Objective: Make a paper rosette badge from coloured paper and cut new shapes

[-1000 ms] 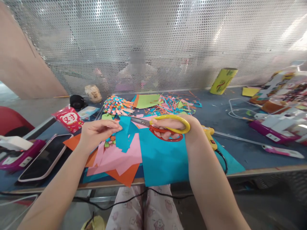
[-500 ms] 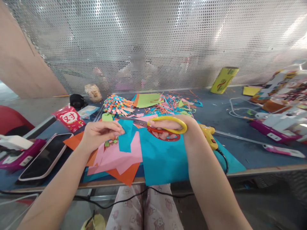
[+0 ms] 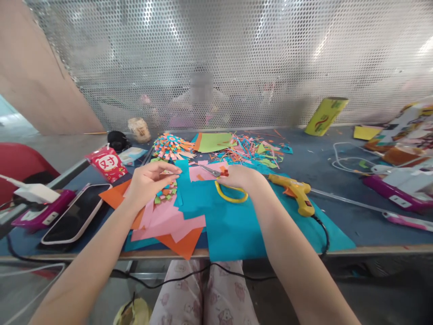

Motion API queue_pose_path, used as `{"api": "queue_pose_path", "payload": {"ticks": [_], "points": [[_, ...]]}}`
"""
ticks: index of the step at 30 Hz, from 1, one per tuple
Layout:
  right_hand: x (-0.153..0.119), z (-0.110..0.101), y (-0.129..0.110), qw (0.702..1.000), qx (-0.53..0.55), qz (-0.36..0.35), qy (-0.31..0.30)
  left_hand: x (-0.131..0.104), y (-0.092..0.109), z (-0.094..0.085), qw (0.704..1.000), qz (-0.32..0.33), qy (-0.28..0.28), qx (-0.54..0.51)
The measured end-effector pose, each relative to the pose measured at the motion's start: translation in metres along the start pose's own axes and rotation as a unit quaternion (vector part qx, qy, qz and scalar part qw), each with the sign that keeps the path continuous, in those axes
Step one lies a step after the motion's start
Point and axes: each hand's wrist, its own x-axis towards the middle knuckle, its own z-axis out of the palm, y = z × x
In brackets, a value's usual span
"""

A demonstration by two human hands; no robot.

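My left hand (image 3: 149,180) hovers over the paper pile, thumb and fingers slightly apart. Its fingertips are beside a blue paper strip (image 3: 183,180), which does not look gripped. In my right hand (image 3: 240,176) are scissors with one yellow and one red handle (image 3: 232,197); their blades point left over a pink paper piece (image 3: 203,174). My fingers there are mostly hidden behind the hand. Beneath lies a large blue sheet (image 3: 233,230). Pink paper (image 3: 162,221) and orange paper (image 3: 182,246) overlap to its left, with small coloured bits near the left hand.
A fringed paper flower (image 3: 171,146), a green sheet (image 3: 214,142) and a heap of paper shreds (image 3: 253,149) lie behind. At right are a yellow glue gun (image 3: 297,192) and its cable. A phone (image 3: 76,214) and a red packet (image 3: 106,163) are at left.
The left fingers have loosened from the blue strip, which now lies farther back. The scissors have dropped lower and turned, with the yellow handle below the right hand. The view has shifted slightly.
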Motion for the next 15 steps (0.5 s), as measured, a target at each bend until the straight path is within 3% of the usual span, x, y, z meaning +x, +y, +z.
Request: {"api": "queue_pose_path", "payload": {"ticks": [3, 5, 7, 10, 13, 15], "points": [[-0.008, 0.002, -0.023, 0.993, -0.048, 0.037, 0.106, 0.000, -0.002, 0.002, 1.000, 0.006, -0.002, -0.011], [-0.009, 0.008, -0.040, 0.992, 0.033, -0.067, 0.097, 0.001, -0.002, 0.005, 1.000, 0.016, -0.007, -0.020], [-0.007, 0.017, -0.053, 0.972, 0.133, -0.185, 0.063, 0.002, -0.001, 0.008, 0.999, 0.015, -0.025, -0.036], [0.002, 0.031, -0.060, 0.962, 0.153, -0.205, 0.099, 0.003, -0.002, 0.004, 0.998, -0.010, -0.056, -0.015], [0.010, 0.038, -0.056, 0.962, 0.187, -0.175, 0.096, 0.008, -0.011, -0.015, 0.983, -0.087, -0.051, 0.153], [0.013, 0.039, -0.053, 0.956, 0.238, -0.156, 0.076, 0.011, -0.022, -0.034, 0.932, -0.157, -0.029, 0.325]]}}
